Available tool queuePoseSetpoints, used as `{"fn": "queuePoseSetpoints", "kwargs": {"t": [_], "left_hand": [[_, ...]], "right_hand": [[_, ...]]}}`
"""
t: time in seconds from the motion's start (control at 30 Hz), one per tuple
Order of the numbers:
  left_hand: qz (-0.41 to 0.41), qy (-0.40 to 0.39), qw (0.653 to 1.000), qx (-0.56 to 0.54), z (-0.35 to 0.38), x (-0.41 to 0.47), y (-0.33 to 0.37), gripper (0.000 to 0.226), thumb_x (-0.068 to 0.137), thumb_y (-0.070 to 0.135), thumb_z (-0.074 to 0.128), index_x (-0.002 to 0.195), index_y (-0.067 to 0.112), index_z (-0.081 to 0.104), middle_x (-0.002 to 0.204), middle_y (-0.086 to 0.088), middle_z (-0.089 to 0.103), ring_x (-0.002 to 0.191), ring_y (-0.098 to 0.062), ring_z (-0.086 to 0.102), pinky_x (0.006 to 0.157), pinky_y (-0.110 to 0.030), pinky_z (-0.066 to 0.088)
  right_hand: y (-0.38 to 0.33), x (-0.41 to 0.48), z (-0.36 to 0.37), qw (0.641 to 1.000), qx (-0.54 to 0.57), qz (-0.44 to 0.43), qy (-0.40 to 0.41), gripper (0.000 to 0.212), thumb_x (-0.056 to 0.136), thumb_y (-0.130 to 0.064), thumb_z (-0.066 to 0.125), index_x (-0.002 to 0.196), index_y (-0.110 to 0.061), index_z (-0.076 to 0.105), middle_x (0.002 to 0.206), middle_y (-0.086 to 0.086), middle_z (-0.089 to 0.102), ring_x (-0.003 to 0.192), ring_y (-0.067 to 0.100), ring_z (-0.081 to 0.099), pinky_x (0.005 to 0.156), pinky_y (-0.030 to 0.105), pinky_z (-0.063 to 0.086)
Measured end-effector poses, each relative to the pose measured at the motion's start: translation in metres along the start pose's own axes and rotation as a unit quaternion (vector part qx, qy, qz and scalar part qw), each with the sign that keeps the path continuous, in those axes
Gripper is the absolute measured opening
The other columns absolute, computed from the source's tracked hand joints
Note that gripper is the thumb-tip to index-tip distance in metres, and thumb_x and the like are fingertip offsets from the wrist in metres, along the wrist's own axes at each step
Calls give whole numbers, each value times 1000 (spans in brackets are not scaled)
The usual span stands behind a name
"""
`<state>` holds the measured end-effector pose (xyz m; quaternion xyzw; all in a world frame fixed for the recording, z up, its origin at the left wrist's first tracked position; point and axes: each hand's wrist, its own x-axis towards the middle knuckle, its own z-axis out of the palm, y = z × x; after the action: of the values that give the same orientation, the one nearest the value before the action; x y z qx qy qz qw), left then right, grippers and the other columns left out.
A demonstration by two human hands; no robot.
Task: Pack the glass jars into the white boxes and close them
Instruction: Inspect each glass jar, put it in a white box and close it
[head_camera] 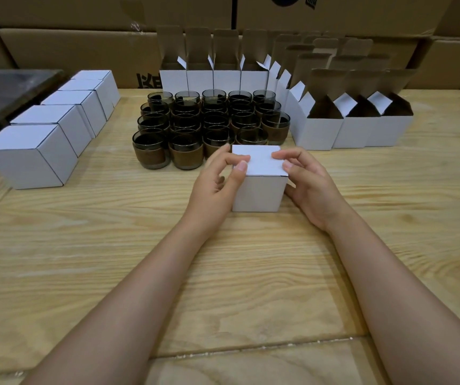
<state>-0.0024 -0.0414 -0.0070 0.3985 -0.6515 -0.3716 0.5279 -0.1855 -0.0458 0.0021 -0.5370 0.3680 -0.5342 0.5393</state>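
Table [253,273], five closed boxes [69,107], roughly nineteen jars [185,151], left hand [216,186] and right hand [310,187] gripping sixth box [259,191]

I count five closed white boxes [28,157] in a row on my left and a sixth box [259,190] in front of me. There are nineteen glass jars [185,151], as best I can tell. Of the open boxes [324,132], four stand along the back and three at the right. More sit behind, too crowded to count.

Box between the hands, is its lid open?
No: the white box has its top flap flat and closed, with the left hand and right hand gripping its upper edges.
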Motion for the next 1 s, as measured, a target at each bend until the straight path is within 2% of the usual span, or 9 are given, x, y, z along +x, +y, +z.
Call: {"fn": "queuePoseSetpoints", "kwargs": {"t": [0.07, 0.17, 0.27, 0.4, 0.53, 0.63, 0.77, 0.87, 1.0], "left_hand": [[28, 37, 998, 52, -1, 0, -1, 13, 97, 24, 55, 93, 32, 63, 137, 14, 45, 134, 1, 37, 106, -23, 34], [89, 64, 987, 115, -2, 0, -1, 12, 96, 19, 57, 96, 17, 69, 124, 15, 56, 130, -5, 44, 109, -19, 31], [116, 66, 980, 147, -4, 2, -1, 20, 96, 20, 55, 97, 9, 71, 114, 14, 61, 120, -5, 51, 108, -37, 38], [95, 77, 985, 123, -7, 3, 4, 38, 99, 25, 39, 99, 9, 74, 110, 13, 63, 117, -9, 56, 107, -41, 39], [77, 94, 981, 151, -17, 0, 12, 44, 97, 35, 36, 95, 13, 75, 108, 13, 66, 113, -12, 60, 106, -48, 36], [74, 89, 944, 309, -25, -5, 21, 55, 82, 65, 38, 89, 19, 68, 108, 13, 68, 116, -9, 56, 113, -45, 21], [95, 83, 876, 465, -25, -15, 33, 75, 64, 85, 43, 88, 15, 56, 95, 7, 63, 99, -13, 58, 114, -43, 16], [97, 92, 843, 522, -39, -22, 34, 69, 69, 76, 52, 92, 11, 56, 93, 0, 62, 94, -21, 60, 112, -45, 17], [79, 125, 830, 538, -80, -34, 30, 49, 75, 55, 69, 91, 12, 53, 95, -2, 61, 94, -24, 60, 109, -41, 15]], "right_hand": [[0, 0, 1, 1000, 4, -13, -6, 21, 84, -20, 56, 104, -22, 63, 109, -6, 62, 97, 3, 62, 81, 22, 50], [0, 0, 3, 1000, 16, -20, -2, 36, 84, -18, 57, 119, -22, 56, 112, -5, 64, 101, 6, 64, 84, 23, 51], [0, 1, 4, 1000, 13, -11, 11, 43, 82, -21, 59, 125, -22, 53, 118, -2, 62, 104, 7, 63, 87, 24, 50], [2, 3, 2, 1000, 6, 5, 9, 43, 83, -28, 57, 126, -24, 54, 131, 1, 59, 118, 12, 58, 92, 28, 48], [4, 4, 2, 999, -21, 5, -40, 52, 90, -13, 58, 140, -19, 47, 138, -3, 55, 127, 10, 53, 103, 32, 46], [8, 3, 8, 995, -92, 2, -42, 51, 94, -8, 54, 142, -24, 44, 142, 5, 52, 132, 18, 48, 111, 39, 39], [9, 5, 9, 996, -82, 10, 21, 39, 95, -14, 54, 133, -23, 54, 131, 4, 57, 120, 18, 57, 102, 39, 49], [11, 7, 6, 998, -58, 23, 33, 31, 93, -18, 55, 124, -22, 61, 125, 1, 59, 121, 20, 56, 94, 35, 53], [14, 9, 4, 997, -72, 22, 23, 31, 89, -21, 58, 119, -20, 63, 119, 1, 65, 118, 19, 59, 92, 33, 54]]}}
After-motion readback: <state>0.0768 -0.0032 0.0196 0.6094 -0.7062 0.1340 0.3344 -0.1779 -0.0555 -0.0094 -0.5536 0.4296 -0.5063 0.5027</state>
